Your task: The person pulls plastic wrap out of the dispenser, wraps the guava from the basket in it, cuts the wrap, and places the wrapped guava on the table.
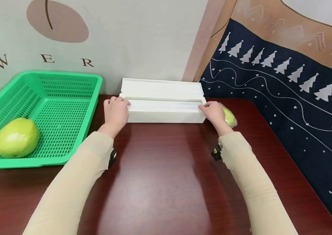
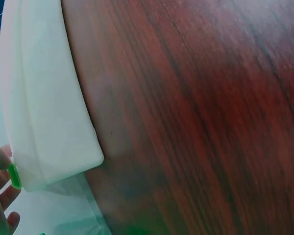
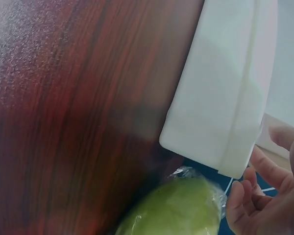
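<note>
A long white cling film box stands on the table with its lid raised at the back; a pale roll lies in its trough. My left hand grips the box's left end, fingers bent over the top edge. A small green piece shows beside those fingers in the left wrist view. At the other end, my right hand holds the top corner between thumb and fingers. Just right of that hand, partly hidden by it, lies a yellow-green fruit wrapped in clear film.
A green plastic basket stands at the left, with an unwrapped yellow-green fruit inside. A pale wall cloth hangs close behind the box. Dark blue printed cloth borders the right edge of the reddish-brown table.
</note>
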Motion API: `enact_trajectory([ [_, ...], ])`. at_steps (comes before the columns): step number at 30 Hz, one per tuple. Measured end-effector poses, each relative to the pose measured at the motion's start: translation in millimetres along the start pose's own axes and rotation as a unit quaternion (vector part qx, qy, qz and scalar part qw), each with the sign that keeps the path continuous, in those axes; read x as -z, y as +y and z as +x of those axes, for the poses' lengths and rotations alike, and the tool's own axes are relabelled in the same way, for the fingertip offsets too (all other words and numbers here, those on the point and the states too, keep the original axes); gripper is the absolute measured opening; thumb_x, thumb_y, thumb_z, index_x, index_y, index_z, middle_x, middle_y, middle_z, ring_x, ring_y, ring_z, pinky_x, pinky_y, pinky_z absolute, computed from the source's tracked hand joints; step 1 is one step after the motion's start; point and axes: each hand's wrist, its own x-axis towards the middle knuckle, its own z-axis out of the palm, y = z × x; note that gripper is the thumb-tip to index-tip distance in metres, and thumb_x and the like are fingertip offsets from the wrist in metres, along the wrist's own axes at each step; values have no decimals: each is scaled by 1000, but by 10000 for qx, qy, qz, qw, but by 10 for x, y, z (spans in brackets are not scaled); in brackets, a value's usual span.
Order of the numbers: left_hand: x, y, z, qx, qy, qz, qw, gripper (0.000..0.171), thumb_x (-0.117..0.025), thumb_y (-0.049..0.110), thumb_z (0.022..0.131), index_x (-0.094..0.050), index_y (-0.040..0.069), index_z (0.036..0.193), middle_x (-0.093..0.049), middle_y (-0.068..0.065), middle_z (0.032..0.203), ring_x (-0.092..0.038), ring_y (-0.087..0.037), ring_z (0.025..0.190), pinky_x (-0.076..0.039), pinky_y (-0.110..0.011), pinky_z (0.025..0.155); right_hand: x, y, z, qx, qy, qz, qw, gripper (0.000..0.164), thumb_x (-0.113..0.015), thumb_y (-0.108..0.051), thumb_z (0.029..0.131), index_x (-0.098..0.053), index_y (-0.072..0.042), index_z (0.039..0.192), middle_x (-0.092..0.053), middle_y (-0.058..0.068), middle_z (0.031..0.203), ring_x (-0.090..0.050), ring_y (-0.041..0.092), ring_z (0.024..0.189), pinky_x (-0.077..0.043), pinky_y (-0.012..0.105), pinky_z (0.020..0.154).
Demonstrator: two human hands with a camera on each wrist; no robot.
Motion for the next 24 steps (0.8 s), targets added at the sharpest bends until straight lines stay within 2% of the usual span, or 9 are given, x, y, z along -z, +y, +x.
enact_trajectory([
  [5, 17, -39, 15, -187, -114, 91, 9997, 27, -46, 9, 89, -70, 5, 101, -67, -15, 105, -51, -35, 105, -33, -51, 95, -13, -73, 35, -119, -15, -185, 9998, 39, -55, -37, 90, -67, -5, 108, -65, 13, 111, -56, 25, 97, -46, 38, 81],
  [10, -4, -49, 39, -250, 43, -47, 9997, 24, -50, 14, 90, -70, 5, 98, -68, -15, 101, -52, -35, 104, -35, -51, 94, -26, -96, 71, -301, -14, 323, 9990, 34, -56, -26, 89, -67, -2, 110, -63, 14, 117, -55, 26, 100, -46, 37, 88],
  [13, -8, -35, 64, -173, 1, -76, 9998, 23, -50, 14, 93, -70, 5, 99, -67, -15, 101, -52, -34, 103, -36, -49, 94, -35, -108, 90, -374, 62, 601, 9975, 32, -54, -22, 90, -66, 0, 111, -62, 16, 118, -54, 26, 100, -46, 36, 89],
  [19, 2, -12, 155, -164, -510, 473, 9974, 22, -45, 12, 96, -59, -2, 105, -58, -19, 105, -45, -35, 104, -37, -48, 91, -44, -167, 127, -479, 285, 1113, 9922, 29, -50, -18, 90, -65, 1, 105, -65, 16, 111, -52, 23, 94, -43, 29, 76],
  [24, 25, 9, 224, -288, -917, 751, 9925, 20, -43, 8, 96, -52, -4, 108, -53, -21, 108, -44, -36, 106, -38, -48, 92, -51, -180, 169, -604, 342, 1505, 9862, 24, -50, -18, 90, -63, -1, 102, -72, 9, 93, -51, 17, 84, -37, 22, 67],
])
